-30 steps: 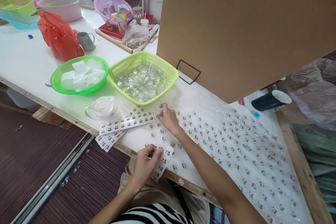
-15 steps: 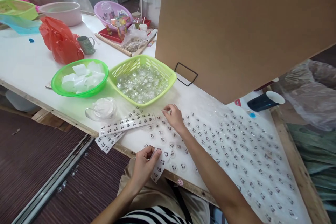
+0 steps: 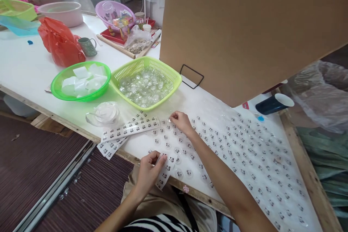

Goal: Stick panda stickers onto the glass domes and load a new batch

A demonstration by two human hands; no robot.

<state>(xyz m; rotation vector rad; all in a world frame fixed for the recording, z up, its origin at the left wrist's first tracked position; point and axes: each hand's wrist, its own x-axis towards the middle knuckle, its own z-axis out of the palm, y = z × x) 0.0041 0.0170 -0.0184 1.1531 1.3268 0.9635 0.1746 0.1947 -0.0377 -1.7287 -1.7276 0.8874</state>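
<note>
Close to the table's front edge, my left hand (image 3: 149, 172) pinches a strip of panda stickers (image 3: 165, 170) between thumb and fingers. My right hand (image 3: 181, 120) is closed in a pinch low over the table, just in front of the yellow-green basket (image 3: 176, 83). Whatever its fingertips hold is too small to make out. Around both hands lie clear round pieces (image 3: 188, 173), each bearing a small panda picture. More panda sticker sheets (image 3: 133, 127) overlap to the left of my right hand, partly over the table edge.
Clear glassy pieces (image 3: 148, 85) fill the basket. Beside it stand a green bowl (image 3: 54, 88) of white pieces and a roll of clear material (image 3: 106, 113). A large cardboard panel (image 3: 231, 36) rises behind; a dark cup (image 3: 269, 105) lies at right. A mug (image 3: 87, 47) and red bag (image 3: 61, 41) stand farther back.
My right hand has come down slightly toward the table, its fingertips now more tightly together. My left hand keeps its hold on the sticker strip. The view has shifted a little.
</note>
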